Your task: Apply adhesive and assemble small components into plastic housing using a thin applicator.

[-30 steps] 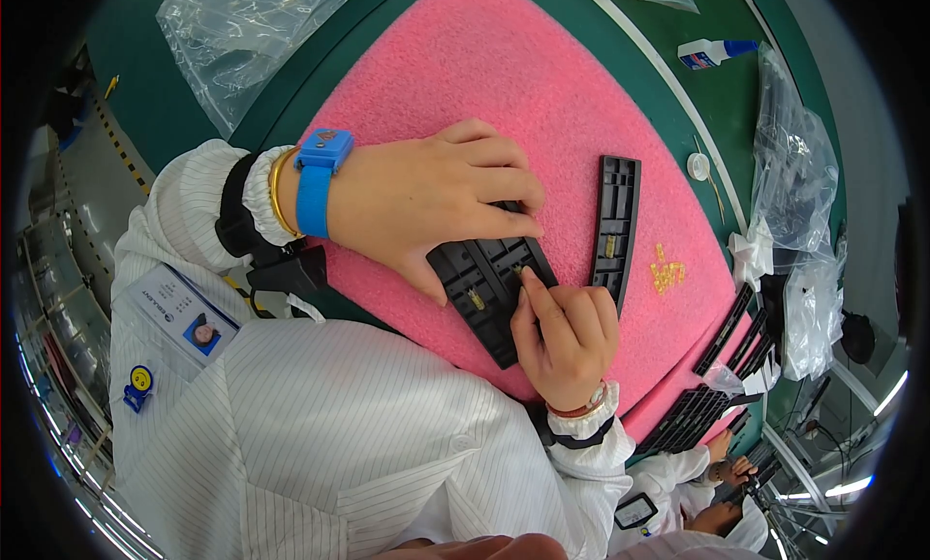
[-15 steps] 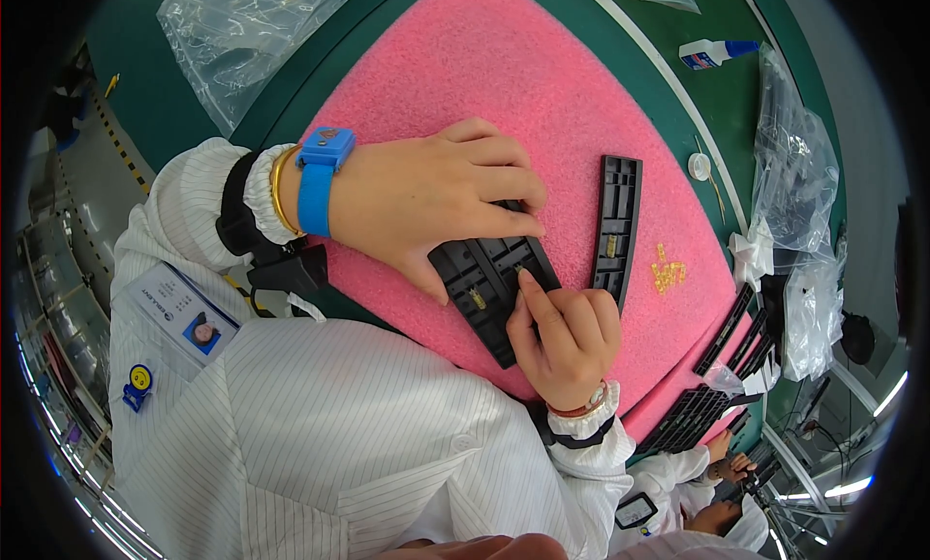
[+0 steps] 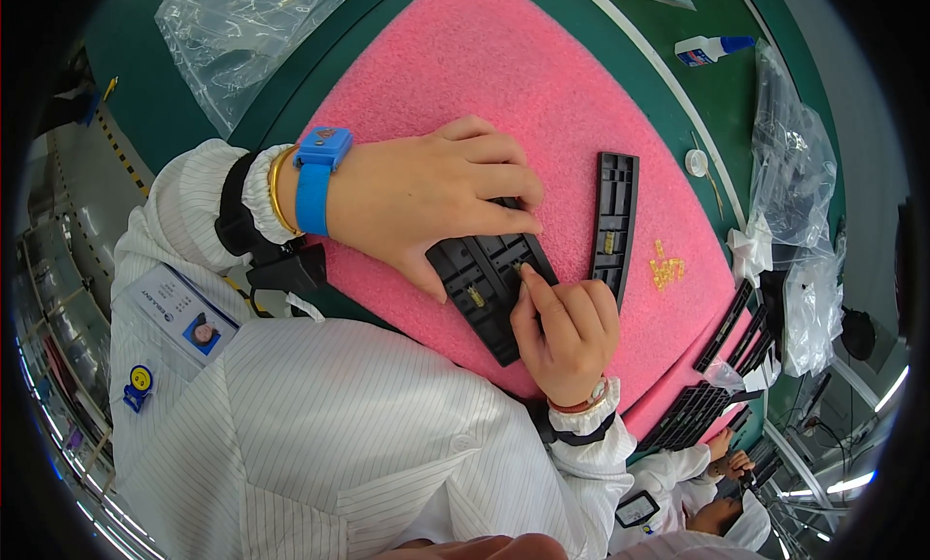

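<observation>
1. black tray (image 3: 492,287): matte, split by ribs into compartments, open face up, flat on the pink mat (image 3: 562,124) near the mat's edge closest to the wearer; its long sides run aslant and its upper end is partly hidden.
2. gold-toned insert (image 3: 475,296): small, narrow, inside a compartment toward that mat edge.
3. second small piece (image 3: 518,266): mostly covered, at the tray's half facing the mat's middle; whether seated cannot be told.

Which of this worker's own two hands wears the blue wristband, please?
The left hand, gripping the black compartmented tray; the right hand wears a reddish bracelet instead.
</observation>
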`<state>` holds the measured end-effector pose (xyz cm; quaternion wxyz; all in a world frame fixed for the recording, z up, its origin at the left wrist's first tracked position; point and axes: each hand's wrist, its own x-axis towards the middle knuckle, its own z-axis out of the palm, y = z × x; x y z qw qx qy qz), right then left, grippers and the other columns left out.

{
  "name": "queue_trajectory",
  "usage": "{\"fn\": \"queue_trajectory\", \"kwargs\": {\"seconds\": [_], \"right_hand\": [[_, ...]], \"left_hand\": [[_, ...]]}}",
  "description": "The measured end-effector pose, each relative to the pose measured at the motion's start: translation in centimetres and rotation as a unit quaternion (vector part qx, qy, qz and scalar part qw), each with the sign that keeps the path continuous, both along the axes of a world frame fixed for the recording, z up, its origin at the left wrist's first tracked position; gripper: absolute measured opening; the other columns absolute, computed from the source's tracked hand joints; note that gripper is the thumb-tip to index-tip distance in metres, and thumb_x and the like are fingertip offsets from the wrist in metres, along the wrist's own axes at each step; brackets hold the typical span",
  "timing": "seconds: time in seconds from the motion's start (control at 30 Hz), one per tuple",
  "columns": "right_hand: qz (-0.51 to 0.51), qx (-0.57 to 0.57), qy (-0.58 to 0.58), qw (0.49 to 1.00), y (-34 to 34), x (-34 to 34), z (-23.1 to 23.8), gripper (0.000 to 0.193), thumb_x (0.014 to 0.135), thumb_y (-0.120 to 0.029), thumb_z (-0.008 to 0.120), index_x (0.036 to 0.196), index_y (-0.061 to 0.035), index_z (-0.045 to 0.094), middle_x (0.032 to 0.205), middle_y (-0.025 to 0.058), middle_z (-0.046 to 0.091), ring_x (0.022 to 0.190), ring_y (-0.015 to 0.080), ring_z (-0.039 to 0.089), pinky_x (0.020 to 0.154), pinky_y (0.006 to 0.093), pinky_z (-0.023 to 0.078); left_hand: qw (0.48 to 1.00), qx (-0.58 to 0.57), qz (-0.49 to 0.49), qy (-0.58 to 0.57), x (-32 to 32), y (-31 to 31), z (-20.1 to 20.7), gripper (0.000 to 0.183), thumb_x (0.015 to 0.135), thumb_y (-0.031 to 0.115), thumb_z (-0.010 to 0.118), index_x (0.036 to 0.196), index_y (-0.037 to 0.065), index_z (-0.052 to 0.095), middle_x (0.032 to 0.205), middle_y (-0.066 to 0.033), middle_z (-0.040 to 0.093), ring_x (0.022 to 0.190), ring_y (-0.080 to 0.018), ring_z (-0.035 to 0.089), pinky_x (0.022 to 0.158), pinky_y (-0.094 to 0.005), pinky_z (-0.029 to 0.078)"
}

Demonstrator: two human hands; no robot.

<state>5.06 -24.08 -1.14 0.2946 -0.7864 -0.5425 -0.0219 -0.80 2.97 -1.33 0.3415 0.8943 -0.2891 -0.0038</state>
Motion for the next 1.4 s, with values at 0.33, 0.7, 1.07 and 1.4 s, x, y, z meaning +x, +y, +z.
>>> {"fn": "queue_trajectory", "kwargs": {"seconds": [0.33, 0.7, 1.07, 1.4], "right_hand": [[0.000, 0.021, -0.015, 1.000, 0.0, 0.1, 0.2, 0.034, 0.071, 0.003, 0.082, 0.105, -0.0017, 0.079, 0.076, 0.0012, 0.057, 0.064, 0.0193, 0.052, 0.058, 0.0337, 0.042], [-0.011, 0.022, 0.003, 1.000, 0.1, 0.0, 0.4, 0.034, 0.071, 0.004, 0.083, 0.104, -0.0013, 0.079, 0.076, 0.0025, 0.058, 0.065, 0.0203, 0.053, 0.059, 0.0344, 0.043], [-0.247, 0.079, 0.061, 0.964, -3.9, 11.1, 5.0, 0.014, 0.096, -0.003, 0.076, 0.109, -0.0004, 0.079, 0.085, 0.0039, 0.069, 0.070, 0.0089, 0.057, 0.065, 0.0255, 0.045], [-0.284, -0.017, 0.225, 0.932, -5.7, 19.6, -0.1, 0.049, 0.090, -0.012, 0.085, 0.133, 0.0031, 0.068, 0.089, 0.0030, 0.074, 0.072, 0.0055, 0.060, 0.067, 0.0215, 0.048]], "left_hand": [[1.000, 0.007, 0.001, -0.001, 0.2, 0.1, 0.1, 0.082, 0.063, 0.040, 0.092, 0.135, 0.010, 0.066, 0.134, -0.0091, 0.058, 0.128, -0.0330, 0.053, 0.110, -0.0499, 0.038], [1.000, 0.009, -0.004, -0.003, 0.3, 0.1, 0.3, 0.084, 0.062, 0.038, 0.093, 0.135, 0.010, 0.065, 0.135, -0.0087, 0.058, 0.127, -0.0330, 0.053, 0.109, -0.0495, 0.039], [0.998, 0.009, -0.053, 0.032, 0.0, 2.0, 0.8, 0.094, 0.061, 0.039, 0.096, 0.144, 0.013, 0.061, 0.143, -0.0092, 0.054, 0.133, -0.0351, 0.048, 0.114, -0.0524, 0.036], [0.999, -0.001, 0.017, 0.028, 0.7, 3.2, 0.3, 0.103, 0.058, 0.034, 0.099, 0.150, 0.016, 0.058, 0.148, -0.0126, 0.050, 0.139, -0.0374, 0.045, 0.116, -0.0531, 0.034]]}}
